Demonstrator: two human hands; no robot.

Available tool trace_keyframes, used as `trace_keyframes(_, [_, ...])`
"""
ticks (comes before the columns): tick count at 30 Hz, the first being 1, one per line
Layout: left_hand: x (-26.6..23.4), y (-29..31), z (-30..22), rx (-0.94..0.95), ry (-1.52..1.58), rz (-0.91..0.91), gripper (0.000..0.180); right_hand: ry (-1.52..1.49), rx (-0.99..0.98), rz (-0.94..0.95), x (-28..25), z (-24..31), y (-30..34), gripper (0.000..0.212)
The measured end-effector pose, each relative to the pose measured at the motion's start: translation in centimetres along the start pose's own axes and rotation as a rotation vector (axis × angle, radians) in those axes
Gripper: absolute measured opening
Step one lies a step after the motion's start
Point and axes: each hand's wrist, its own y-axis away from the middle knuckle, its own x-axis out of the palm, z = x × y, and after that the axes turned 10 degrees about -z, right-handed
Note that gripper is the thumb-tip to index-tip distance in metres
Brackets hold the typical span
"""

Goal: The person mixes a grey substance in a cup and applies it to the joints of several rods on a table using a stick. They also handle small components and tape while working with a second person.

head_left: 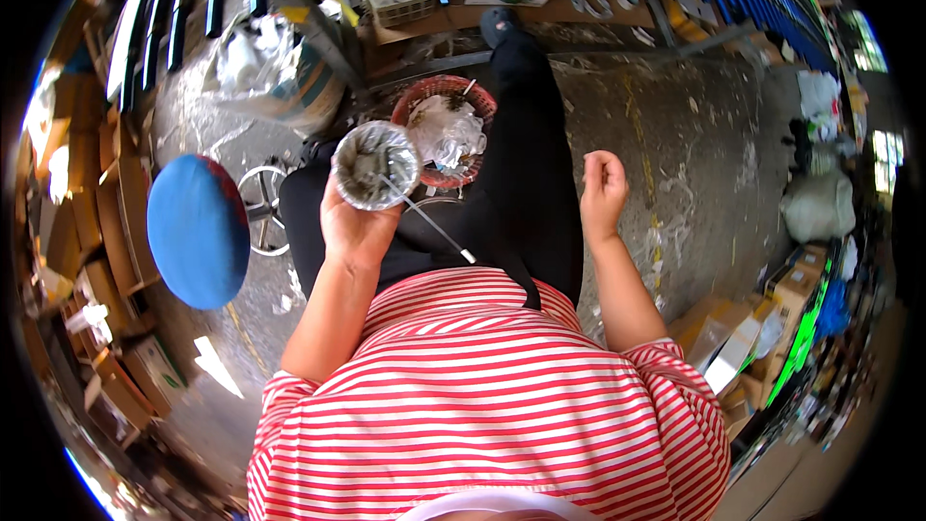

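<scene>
My left grip (357, 232) held round bowl lined with shiny clear plastic (359, 199), up over black pants (528, 121). Thin grey stick with white end (431, 221) stuck out of bowl, slanting toward red-and-white striped shirt (482, 386). Round red plastic basket (451, 179) with crumpled whitish plastic (451, 143) inside sat just past bowl. My right grip (604, 198) hung right of pants, fingers curled; I could not tell if fully closed.

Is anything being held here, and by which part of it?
The left hand holds a bowl by its near side, with a stick leaning in it; nothing shows in the right hand.
</scene>
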Motion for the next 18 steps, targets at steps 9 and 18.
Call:
trace_keyframes(9, [0.2, 0.7, 1.6, -0.090, -0.007, -0.026, 0.037, -0.234, -0.785, 0.635, 4.4, 13.1, 2.3, 0.036])
trace_keyframes(18, [0.0, 0.0, 3.1, -0.139, -0.068, -0.068, 0.043, -0.236, -0.710, 0.680, 4.8, 14.9, 1.8, 0.024])
